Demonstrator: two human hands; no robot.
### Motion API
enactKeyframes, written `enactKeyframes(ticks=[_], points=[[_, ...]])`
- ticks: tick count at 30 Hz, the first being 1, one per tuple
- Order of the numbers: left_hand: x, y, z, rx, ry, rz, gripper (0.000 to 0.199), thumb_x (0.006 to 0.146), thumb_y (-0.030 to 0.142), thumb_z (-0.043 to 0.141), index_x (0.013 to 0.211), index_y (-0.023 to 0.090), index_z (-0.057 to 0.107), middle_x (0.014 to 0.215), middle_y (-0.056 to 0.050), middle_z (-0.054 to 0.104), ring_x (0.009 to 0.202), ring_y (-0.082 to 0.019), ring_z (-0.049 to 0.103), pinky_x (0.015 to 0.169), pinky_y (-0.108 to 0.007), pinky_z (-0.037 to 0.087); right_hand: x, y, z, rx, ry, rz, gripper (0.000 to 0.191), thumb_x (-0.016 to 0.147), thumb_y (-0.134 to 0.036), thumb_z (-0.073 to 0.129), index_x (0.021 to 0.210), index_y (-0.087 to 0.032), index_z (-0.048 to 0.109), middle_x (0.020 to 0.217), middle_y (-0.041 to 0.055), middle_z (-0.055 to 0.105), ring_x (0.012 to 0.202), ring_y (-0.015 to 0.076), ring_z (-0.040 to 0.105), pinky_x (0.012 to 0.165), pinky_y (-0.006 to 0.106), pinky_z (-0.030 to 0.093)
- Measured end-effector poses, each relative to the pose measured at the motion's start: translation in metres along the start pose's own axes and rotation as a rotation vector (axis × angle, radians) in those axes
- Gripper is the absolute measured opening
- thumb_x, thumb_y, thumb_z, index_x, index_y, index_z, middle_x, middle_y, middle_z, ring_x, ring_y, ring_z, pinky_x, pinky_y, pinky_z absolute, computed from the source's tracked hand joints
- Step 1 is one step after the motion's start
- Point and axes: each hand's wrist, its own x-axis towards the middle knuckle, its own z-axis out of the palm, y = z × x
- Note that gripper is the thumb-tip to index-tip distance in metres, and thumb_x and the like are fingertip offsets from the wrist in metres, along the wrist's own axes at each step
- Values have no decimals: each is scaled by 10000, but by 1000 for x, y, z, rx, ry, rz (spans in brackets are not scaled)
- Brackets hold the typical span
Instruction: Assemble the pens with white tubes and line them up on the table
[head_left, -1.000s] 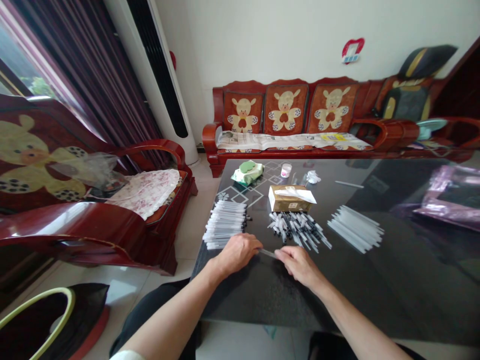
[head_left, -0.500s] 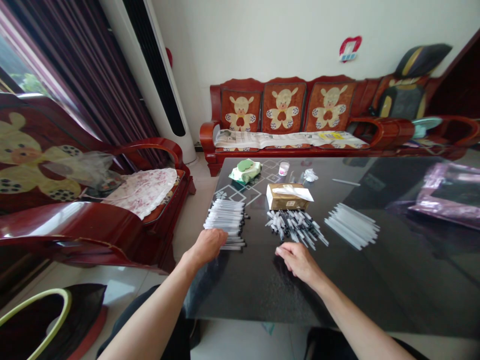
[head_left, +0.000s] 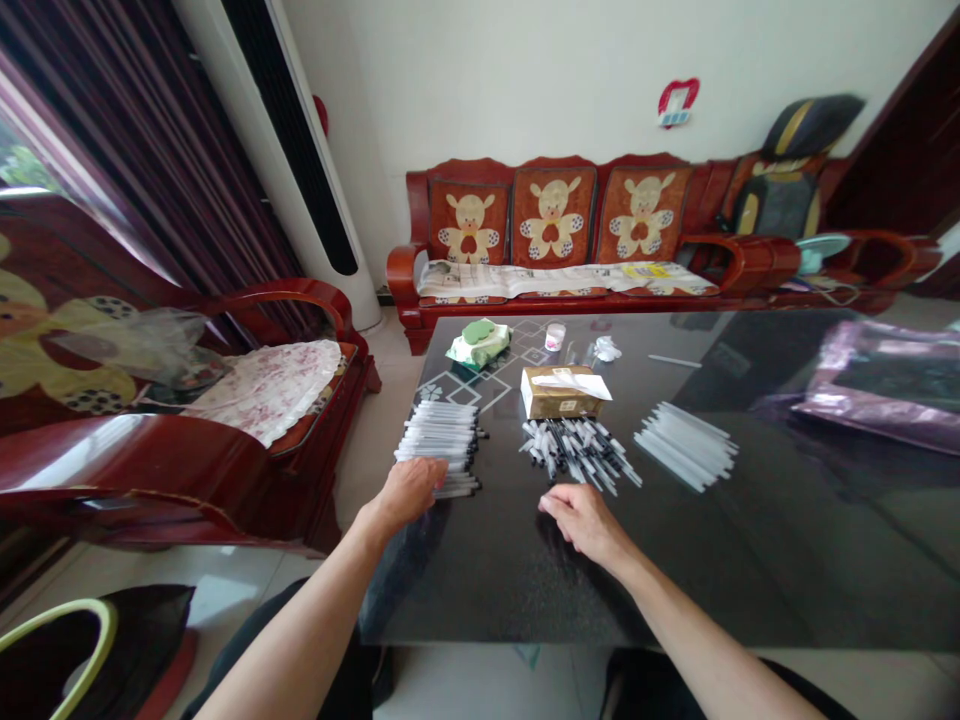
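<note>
In the head view, the left hand (head_left: 411, 490) lay over the near end of a row of capped pens (head_left: 442, 425) at the left of the dark surface (head_left: 517, 580). Its grip was partly curled, palm down, and whether it had hold of a pen could not be told. The right hand (head_left: 585, 518) was just on the near side of a loose heap of dark-tipped pen parts (head_left: 581, 450); its grip was curled inward with thumb and fingertips close together, and anything inside was hidden. To the right of the heap lay a slanting stack of clear tubes (head_left: 686, 448). A tissue box (head_left: 562, 398) stood directly behind the heap. Farther back were a pack of wipes (head_left: 480, 346), a small tub (head_left: 555, 337), a crumpled tissue (head_left: 607, 348) and a single thin tube (head_left: 673, 360).
</note>
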Motion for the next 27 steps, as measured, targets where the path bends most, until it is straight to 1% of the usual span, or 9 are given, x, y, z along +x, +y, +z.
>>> enactKeyframes(ticks=[4,7,14,19,24,27], points=[[3,0,0,-48,27,-5,270,663,22,494,849,194,589,830,-54,653,777,-213,607,673,-289,420,-2,-4,1,8,-10,-7,310,823,-361,470,707,-146,661,419,-39,472,376,88,411,417,207,298],[4,1,-1,-71,30,-15,288,656,10,502,851,198,597,828,-50,654,793,-216,603,691,-289,420,-2,-4,1,10,-10,-14,308,819,-357,474,690,-146,657,419,-35,475,388,92,420,419,206,295],[8,2,-1,-44,37,-18,310,669,1,458,868,189,604,824,-52,651,777,-211,600,693,-289,417,-1,-3,0,-14,-14,-26,316,826,-355,463,700,-143,661,420,-36,479,385,93,424,427,207,299],[7,3,-4,-46,8,-28,291,649,29,510,864,206,597,857,-37,658,818,-207,602,716,-281,421,-1,-1,1,-7,7,-38,311,821,-354,470,675,-147,649,416,-35,479,390,94,425,431,207,299],[6,6,-5,-74,14,-33,257,639,33,535,836,186,599,831,-61,656,819,-237,608,702,-302,421,-1,0,0,-6,9,-32,298,817,-351,475,699,-148,658,416,-37,475,389,94,424,430,208,295],[6,6,-8,-67,23,-27,230,648,49,537,820,192,591,817,-52,654,803,-235,607,683,-303,412,0,0,-2,-16,15,-37,297,818,-352,472,695,-154,655,417,-37,478,391,97,430,438,213,301]])
